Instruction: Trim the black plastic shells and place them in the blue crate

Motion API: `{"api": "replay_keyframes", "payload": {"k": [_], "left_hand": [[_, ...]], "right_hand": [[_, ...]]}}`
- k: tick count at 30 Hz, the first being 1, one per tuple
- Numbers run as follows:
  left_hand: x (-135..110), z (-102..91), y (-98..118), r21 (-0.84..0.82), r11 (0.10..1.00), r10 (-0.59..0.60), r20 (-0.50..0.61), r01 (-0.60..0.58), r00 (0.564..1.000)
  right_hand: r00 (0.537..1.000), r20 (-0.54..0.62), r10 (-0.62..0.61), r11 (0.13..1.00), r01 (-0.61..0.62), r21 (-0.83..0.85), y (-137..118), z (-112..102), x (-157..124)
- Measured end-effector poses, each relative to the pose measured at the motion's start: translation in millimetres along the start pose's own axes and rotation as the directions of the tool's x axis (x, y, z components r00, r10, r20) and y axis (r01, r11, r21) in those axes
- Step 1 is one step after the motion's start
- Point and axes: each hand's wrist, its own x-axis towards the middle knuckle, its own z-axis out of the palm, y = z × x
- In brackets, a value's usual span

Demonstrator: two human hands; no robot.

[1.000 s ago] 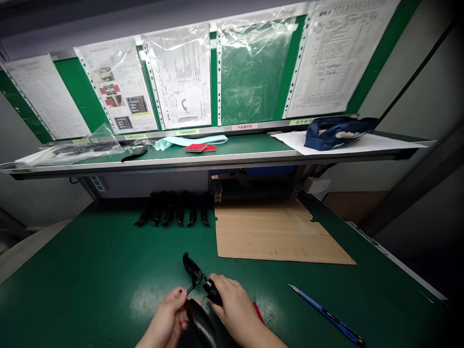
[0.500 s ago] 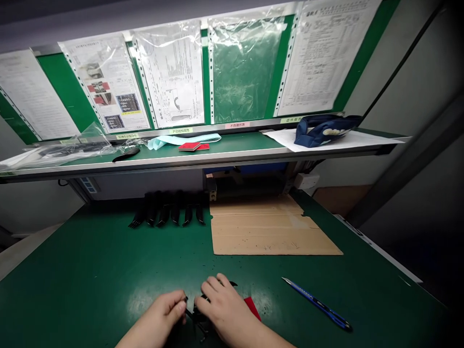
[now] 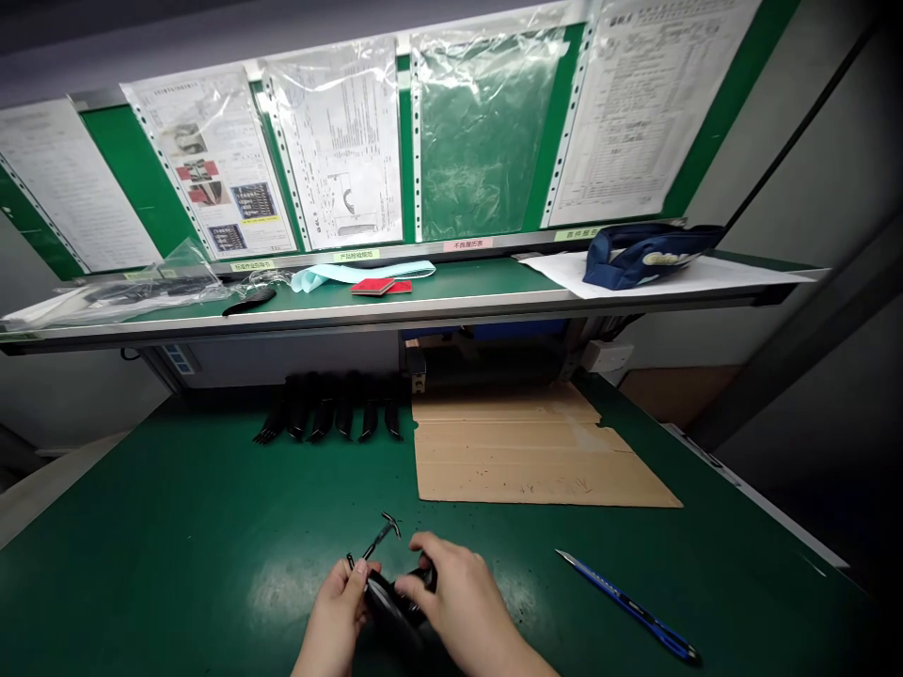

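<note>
Both my hands meet low at the front of the green bench (image 3: 176,527). My left hand (image 3: 339,611) pinches one end of a black plastic part (image 3: 391,602), fingers closed on it. My right hand (image 3: 455,597) curls over the part's other end and grips it. A thin black sprue piece (image 3: 381,536) sticks up and away from between my fingers. Much of the part is hidden under my hands.
A blue utility knife (image 3: 627,606) lies to the right. A flat cardboard sheet (image 3: 529,456) sits behind my hands. A row of black plastic parts (image 3: 331,414) lines the back under the shelf (image 3: 423,310), which holds a dark blue pouch (image 3: 645,254), red pads and bagged parts.
My hands lowered the black part to the bench, then lifted slightly; the thin sprue now sticks up again. The red pad beside my right hand is hidden now.
</note>
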Motion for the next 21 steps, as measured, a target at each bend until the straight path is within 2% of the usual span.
{"api": "replay_keyframes", "payload": {"k": [2,4,7,10,12,15,16,18,20,21], "left_hand": [[-1,3.1,-3,-0.105,0.994,-0.024,0.01,0.025,1.0],[-1,5.1,-4,-0.17,0.984,-0.04,0.038,0.046,0.998],[1,4.7,-2,-0.172,0.984,-0.045,0.046,0.052,0.998],[-2,4.2,9,-0.126,0.992,0.006,0.042,0.0,0.999],[-7,7.5,17,-0.166,0.986,0.032,0.061,-0.022,0.998],[-18,17.5,24,-0.444,0.889,-0.095,0.065,0.114,0.993],[-20,20.3,25,-0.523,0.834,-0.171,0.056,0.175,0.984],[-20,19.6,28,-0.583,0.772,-0.306,0.007,0.253,0.952],[-10,3.0,37,-0.585,0.774,-0.355,-0.085,0.242,0.931],[-2,-13.1,46,-0.594,0.78,-0.344,-0.146,0.196,0.928]], "right_hand": [[0.992,0.083,-0.091,0.996,0.088,0.033,-6,7,-7],[0.978,0.159,-0.132,0.99,0.139,-0.036,-9,16,-10],[0.965,0.211,-0.155,0.978,0.181,-0.108,-9,25,-9],[0.941,0.26,-0.215,0.964,0.248,-0.101,-4,25,-8],[0.932,0.255,-0.256,0.964,0.265,0.001,-2,22,-10],[0.925,0.216,-0.312,0.937,0.263,0.23,-4,18,-12],[0.932,0.206,-0.299,0.939,0.248,0.238,-5,19,-12],[0.963,0.179,-0.201,0.977,0.183,0.113,-6,23,-9],[0.989,0.124,-0.075,0.997,0.075,0.007,-2,27,-2],[0.992,0.122,-0.031,0.999,0.027,0.036,1,29,2]]}}
